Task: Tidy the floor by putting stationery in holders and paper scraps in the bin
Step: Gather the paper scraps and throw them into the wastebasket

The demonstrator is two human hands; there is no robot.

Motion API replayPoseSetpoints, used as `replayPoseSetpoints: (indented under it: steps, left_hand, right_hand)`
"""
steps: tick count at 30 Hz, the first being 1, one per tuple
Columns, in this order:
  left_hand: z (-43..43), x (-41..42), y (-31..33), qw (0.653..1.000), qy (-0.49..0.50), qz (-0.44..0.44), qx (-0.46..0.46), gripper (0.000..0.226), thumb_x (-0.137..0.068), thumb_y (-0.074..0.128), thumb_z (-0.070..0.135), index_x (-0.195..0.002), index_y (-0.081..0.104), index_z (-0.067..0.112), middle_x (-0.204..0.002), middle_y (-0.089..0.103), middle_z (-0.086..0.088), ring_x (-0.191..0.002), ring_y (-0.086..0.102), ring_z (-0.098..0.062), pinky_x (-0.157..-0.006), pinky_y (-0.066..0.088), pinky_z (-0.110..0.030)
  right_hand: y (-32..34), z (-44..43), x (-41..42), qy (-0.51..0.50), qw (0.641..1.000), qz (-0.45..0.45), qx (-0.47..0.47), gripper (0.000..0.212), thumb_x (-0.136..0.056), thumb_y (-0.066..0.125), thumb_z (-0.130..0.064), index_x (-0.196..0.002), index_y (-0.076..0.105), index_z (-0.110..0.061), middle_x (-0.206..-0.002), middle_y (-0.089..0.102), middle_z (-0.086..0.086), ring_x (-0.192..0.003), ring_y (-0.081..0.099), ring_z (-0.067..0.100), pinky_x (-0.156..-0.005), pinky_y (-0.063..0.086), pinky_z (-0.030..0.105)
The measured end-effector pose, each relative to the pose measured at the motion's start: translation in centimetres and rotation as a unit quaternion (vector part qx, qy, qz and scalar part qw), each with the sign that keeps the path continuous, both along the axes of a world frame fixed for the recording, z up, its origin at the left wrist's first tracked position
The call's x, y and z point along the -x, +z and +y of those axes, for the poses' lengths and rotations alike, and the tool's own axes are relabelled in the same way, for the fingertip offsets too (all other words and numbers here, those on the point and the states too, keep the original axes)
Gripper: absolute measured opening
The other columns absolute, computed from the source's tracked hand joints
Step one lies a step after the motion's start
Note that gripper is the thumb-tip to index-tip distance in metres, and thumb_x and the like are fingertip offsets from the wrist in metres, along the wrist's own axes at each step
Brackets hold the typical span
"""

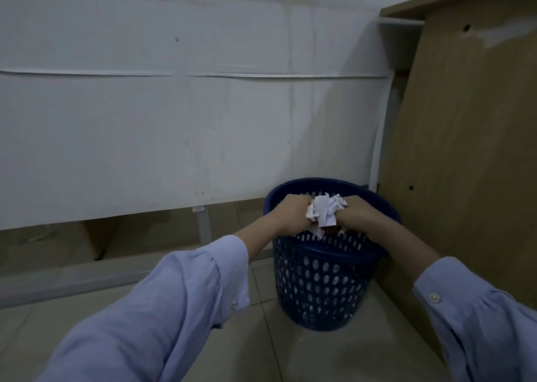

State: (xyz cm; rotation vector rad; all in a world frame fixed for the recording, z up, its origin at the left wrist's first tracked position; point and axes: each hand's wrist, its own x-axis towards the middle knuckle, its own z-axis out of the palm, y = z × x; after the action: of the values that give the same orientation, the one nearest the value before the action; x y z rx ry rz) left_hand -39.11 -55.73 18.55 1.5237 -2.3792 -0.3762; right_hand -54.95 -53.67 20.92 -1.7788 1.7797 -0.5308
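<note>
A dark blue perforated bin [319, 280] stands on the tiled floor close to a wooden panel. Over its open top I hold a bunch of crumpled white paper scraps [327, 210] between both hands. My left hand [292, 211] grips the bunch from the left, fingers curled around it. From the right, my right hand [353, 214] grips the same bunch. Both arms wear light blue shirt sleeves. The inside of the bin is mostly hidden behind my hands and the paper.
A white wall panel [174, 120] fills the background, with a gap under it and a metal leg [203, 224]. A brown wooden desk side [465, 149] rises at the right, right beside the bin. Beige floor tiles [290, 352] lie in front.
</note>
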Motion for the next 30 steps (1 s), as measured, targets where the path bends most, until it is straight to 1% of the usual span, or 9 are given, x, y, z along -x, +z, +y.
replayPoseSetpoints:
  steps: [5, 7, 10, 13, 15, 17, 22, 26, 30]
  left_hand:
    - [-0.9, 0.9, -1.8, 1.0, 0.01, -0.026, -0.009, 0.036, -0.092, 0.05, 0.014, -0.058, 0.036, 0.014, -0.06, 0.04, -0.002, -0.067, 0.044, -0.024, -0.061, 0.032, -0.029]
    - [-1.1, 1.0, -2.6, 1.0, 0.018, -0.015, -0.019, 0.032, -0.091, 0.052, 0.019, -0.062, 0.041, 0.011, -0.063, 0.043, -0.003, -0.068, 0.047, -0.027, -0.061, 0.033, -0.029]
    - [-1.6, 1.2, -3.5, 0.999, 0.04, 0.01, -0.025, 0.034, -0.09, 0.052, 0.031, -0.06, 0.043, 0.018, -0.062, 0.047, 0.001, -0.064, 0.048, -0.019, -0.06, 0.037, -0.03]
    - [-1.8, 1.3, -3.8, 0.999, 0.045, 0.013, -0.018, 0.025, -0.086, 0.057, 0.033, -0.072, 0.05, 0.013, -0.077, 0.059, -0.005, -0.074, 0.054, -0.022, -0.063, 0.041, -0.03]
    - [-2.0, 1.2, -4.0, 0.999, 0.047, 0.015, -0.012, 0.025, -0.083, 0.062, 0.035, -0.082, 0.05, 0.014, -0.086, 0.06, -0.007, -0.079, 0.055, -0.022, -0.065, 0.042, -0.029]
    - [-2.1, 1.1, -4.2, 0.999, 0.05, 0.016, -0.008, 0.031, -0.08, 0.066, 0.04, -0.085, 0.048, 0.016, -0.087, 0.057, -0.004, -0.079, 0.054, -0.021, -0.065, 0.041, -0.029]
    - [-2.3, 1.1, -4.4, 0.998, 0.061, 0.017, -0.004, 0.055, -0.075, 0.071, 0.044, -0.117, 0.053, 0.014, -0.115, 0.062, -0.005, -0.098, 0.058, -0.023, -0.078, 0.052, -0.035]
    - [-2.3, 1.1, -4.5, 0.998, 0.061, 0.019, -0.018, 0.076, -0.072, 0.074, 0.036, -0.137, 0.042, 0.015, -0.133, 0.055, -0.005, -0.117, 0.053, -0.024, -0.094, 0.05, -0.042]
    - [-2.1, 1.1, -4.3, 0.998, 0.062, 0.021, -0.014, 0.08, -0.069, 0.079, 0.027, -0.138, 0.041, 0.013, -0.135, 0.051, -0.006, -0.122, 0.05, -0.025, -0.098, 0.048, -0.043]
  right_hand:
    - [-3.5, -1.9, 0.8, 0.017, 0.999, 0.036, 0.018, 0.028, -0.087, 0.057, -0.007, -0.114, 0.061, 0.0, -0.098, 0.063, 0.016, -0.076, 0.053, 0.017, -0.065, 0.043, 0.024]
    - [-4.2, -2.0, 0.6, 0.041, 0.997, 0.064, 0.017, 0.018, -0.096, 0.049, -0.013, -0.096, 0.064, -0.002, -0.089, 0.063, 0.013, -0.074, 0.054, 0.018, -0.063, 0.04, 0.021]
    - [-5.0, -2.4, 0.4, 0.039, 0.996, 0.067, 0.041, 0.035, -0.1, 0.042, -0.014, -0.065, 0.044, -0.013, -0.067, 0.045, 0.0, -0.061, 0.043, 0.008, -0.048, 0.03, 0.012]
    - [-5.5, -2.3, 0.6, 0.024, 0.998, 0.035, 0.053, 0.011, -0.094, 0.055, -0.016, -0.096, 0.054, -0.005, -0.093, 0.059, 0.011, -0.089, 0.058, 0.023, -0.072, 0.047, 0.026]
    - [-6.0, -2.7, 1.0, 0.007, 0.999, 0.007, 0.048, 0.049, -0.088, 0.064, -0.018, -0.13, 0.043, -0.003, -0.118, 0.057, 0.017, -0.106, 0.057, 0.029, -0.088, 0.047, 0.034]
    - [-6.3, -2.7, 1.2, -0.005, 0.998, -0.016, 0.059, 0.079, -0.083, 0.07, -0.017, -0.147, 0.026, -0.008, -0.133, 0.051, 0.018, -0.116, 0.053, 0.029, -0.098, 0.045, 0.035]
    - [-7.4, -3.6, 1.5, -0.031, 0.994, -0.017, 0.099, 0.106, -0.07, 0.079, -0.029, -0.151, 0.012, -0.023, -0.146, 0.036, 0.016, -0.13, 0.041, 0.032, -0.108, 0.038, 0.047]
    - [-7.4, -3.5, 1.6, -0.038, 0.994, 0.008, 0.099, 0.108, -0.068, 0.08, -0.015, -0.151, 0.011, -0.026, -0.149, 0.029, 0.014, -0.134, 0.032, 0.035, -0.11, 0.035, 0.05]
    - [-7.3, -3.2, 1.5, -0.047, 0.994, 0.013, 0.101, 0.097, -0.07, 0.076, -0.004, -0.148, 0.021, -0.024, -0.143, 0.034, 0.013, -0.129, 0.036, 0.032, -0.107, 0.038, 0.048]
